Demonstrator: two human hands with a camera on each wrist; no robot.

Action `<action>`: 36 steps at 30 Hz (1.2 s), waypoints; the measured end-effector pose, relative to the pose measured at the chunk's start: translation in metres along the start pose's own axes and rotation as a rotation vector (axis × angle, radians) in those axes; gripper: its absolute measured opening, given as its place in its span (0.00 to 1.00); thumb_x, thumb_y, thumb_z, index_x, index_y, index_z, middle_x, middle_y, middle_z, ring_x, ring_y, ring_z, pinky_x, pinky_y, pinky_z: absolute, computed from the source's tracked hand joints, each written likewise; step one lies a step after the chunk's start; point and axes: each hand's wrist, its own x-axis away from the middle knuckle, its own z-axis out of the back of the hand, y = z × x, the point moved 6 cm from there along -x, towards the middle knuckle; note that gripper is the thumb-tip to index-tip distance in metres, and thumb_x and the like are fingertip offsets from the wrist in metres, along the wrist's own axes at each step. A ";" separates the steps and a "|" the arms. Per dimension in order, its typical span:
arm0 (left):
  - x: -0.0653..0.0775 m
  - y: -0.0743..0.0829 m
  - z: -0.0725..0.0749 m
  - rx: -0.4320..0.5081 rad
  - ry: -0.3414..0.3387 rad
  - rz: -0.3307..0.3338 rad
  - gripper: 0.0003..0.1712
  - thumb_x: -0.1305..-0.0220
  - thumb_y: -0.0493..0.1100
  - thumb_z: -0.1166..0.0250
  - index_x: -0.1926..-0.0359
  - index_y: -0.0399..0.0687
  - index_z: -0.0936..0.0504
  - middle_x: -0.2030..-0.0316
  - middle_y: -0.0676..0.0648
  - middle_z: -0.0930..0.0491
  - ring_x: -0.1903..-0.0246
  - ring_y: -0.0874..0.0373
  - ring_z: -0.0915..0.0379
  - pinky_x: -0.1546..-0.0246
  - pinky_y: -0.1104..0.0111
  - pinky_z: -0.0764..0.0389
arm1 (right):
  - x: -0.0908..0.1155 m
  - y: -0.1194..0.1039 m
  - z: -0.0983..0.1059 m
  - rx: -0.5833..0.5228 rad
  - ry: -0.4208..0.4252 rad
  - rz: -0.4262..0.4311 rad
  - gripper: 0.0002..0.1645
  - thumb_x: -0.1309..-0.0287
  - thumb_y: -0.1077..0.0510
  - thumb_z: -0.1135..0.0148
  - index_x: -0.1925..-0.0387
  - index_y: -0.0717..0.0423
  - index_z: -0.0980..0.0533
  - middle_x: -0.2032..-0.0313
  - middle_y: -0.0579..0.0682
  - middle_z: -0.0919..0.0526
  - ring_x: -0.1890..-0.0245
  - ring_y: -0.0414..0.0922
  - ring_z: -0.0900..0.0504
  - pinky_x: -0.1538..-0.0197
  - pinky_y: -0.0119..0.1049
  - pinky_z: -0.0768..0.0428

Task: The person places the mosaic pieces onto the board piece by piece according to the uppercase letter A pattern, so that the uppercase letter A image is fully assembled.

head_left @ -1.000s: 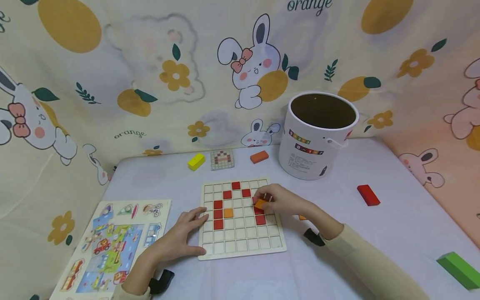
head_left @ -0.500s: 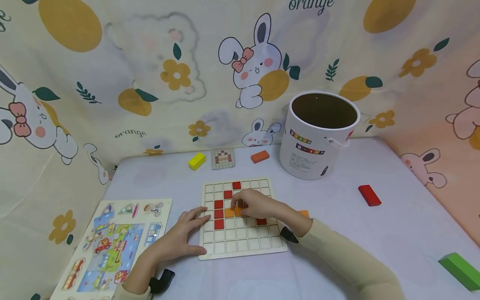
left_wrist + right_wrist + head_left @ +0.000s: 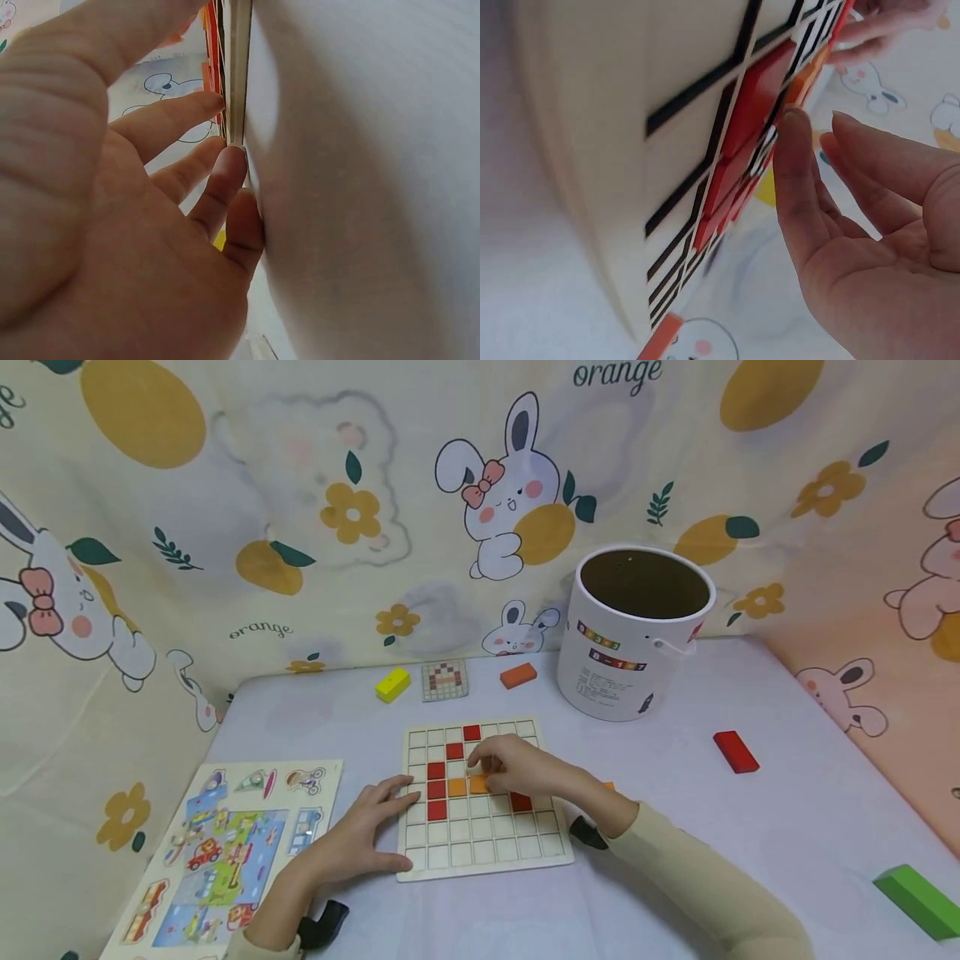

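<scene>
A cream grid board (image 3: 491,852) lies flat with several red tiles (image 3: 437,811) in its cells. Two orange tiles (image 3: 457,787) sit side by side in the middle row. My right hand (image 3: 525,767) is over the board, its thumb at the edge of the right-hand orange tile (image 3: 477,785); in the right wrist view the bent fingers (image 3: 793,165) do not close round a tile. Some right-side cells are hidden beneath that hand. At the board's left edge my left hand (image 3: 369,828) rests with fingers spread, fingertips touching the rim (image 3: 237,75).
Behind the board are a yellow block (image 3: 393,684), a small pattern card (image 3: 445,680), an orange block (image 3: 518,675) and a white bucket (image 3: 618,668). A picture puzzle (image 3: 225,852) lies left. Red (image 3: 736,752) and green (image 3: 917,900) blocks lie right.
My right hand has moved left across the board with an orange tile, which now lies beside the first orange one. In the last half second it drew back slightly. The left hand stays put.
</scene>
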 end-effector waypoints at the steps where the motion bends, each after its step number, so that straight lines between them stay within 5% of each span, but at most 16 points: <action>1: 0.000 0.000 0.000 0.000 0.001 -0.001 0.52 0.53 0.61 0.22 0.30 0.46 0.30 0.25 0.45 0.45 0.29 0.41 0.51 0.33 0.41 0.40 | 0.002 0.001 0.002 -0.012 0.007 0.010 0.17 0.41 0.72 0.35 0.50 0.62 0.20 0.58 0.54 0.18 0.58 0.46 0.21 0.53 0.34 0.20; 6: 0.001 -0.001 0.001 -0.011 0.001 0.002 0.52 0.53 0.62 0.22 0.29 0.47 0.30 0.25 0.45 0.45 0.29 0.41 0.51 0.34 0.41 0.39 | 0.023 0.010 0.020 -0.061 0.069 0.024 0.15 0.39 0.72 0.39 0.50 0.64 0.21 0.56 0.56 0.17 0.56 0.48 0.19 0.52 0.35 0.19; 10: 0.001 -0.002 0.001 -0.014 0.003 0.008 0.52 0.53 0.62 0.22 0.29 0.47 0.30 0.25 0.45 0.45 0.29 0.41 0.51 0.34 0.41 0.39 | 0.042 0.017 0.026 -0.054 0.073 -0.016 0.16 0.37 0.68 0.40 0.47 0.63 0.21 0.51 0.55 0.17 0.49 0.51 0.21 0.45 0.46 0.21; 15: 0.002 -0.002 0.000 -0.007 0.001 0.004 0.52 0.53 0.62 0.22 0.29 0.47 0.30 0.25 0.45 0.45 0.29 0.41 0.50 0.34 0.42 0.39 | 0.058 0.004 0.007 0.225 -0.021 0.026 0.31 0.34 0.50 0.37 0.35 0.59 0.28 0.31 0.56 0.31 0.27 0.60 0.43 0.31 0.64 0.43; 20: 0.001 -0.001 0.000 -0.009 0.003 0.001 0.52 0.54 0.61 0.22 0.29 0.47 0.29 0.25 0.45 0.45 0.29 0.42 0.50 0.33 0.42 0.39 | 0.063 -0.007 -0.019 0.434 -0.128 0.054 0.43 0.34 0.35 0.44 0.26 0.52 0.38 0.22 0.54 0.50 0.24 0.63 0.63 0.32 0.73 0.61; 28: 0.000 -0.001 0.001 -0.011 0.009 0.002 0.52 0.54 0.61 0.22 0.30 0.47 0.29 0.25 0.45 0.45 0.28 0.41 0.51 0.33 0.42 0.40 | 0.055 -0.004 -0.030 0.546 -0.166 0.039 0.45 0.33 0.31 0.49 0.24 0.50 0.41 0.22 0.49 0.49 0.23 0.62 0.59 0.32 0.72 0.62; 36: 0.000 -0.002 0.000 -0.005 0.005 -0.004 0.52 0.54 0.60 0.21 0.29 0.47 0.30 0.25 0.45 0.45 0.29 0.42 0.50 0.33 0.43 0.39 | 0.055 0.000 -0.011 0.425 -0.110 0.014 0.45 0.36 0.38 0.39 0.25 0.52 0.40 0.23 0.51 0.46 0.23 0.59 0.57 0.30 0.69 0.60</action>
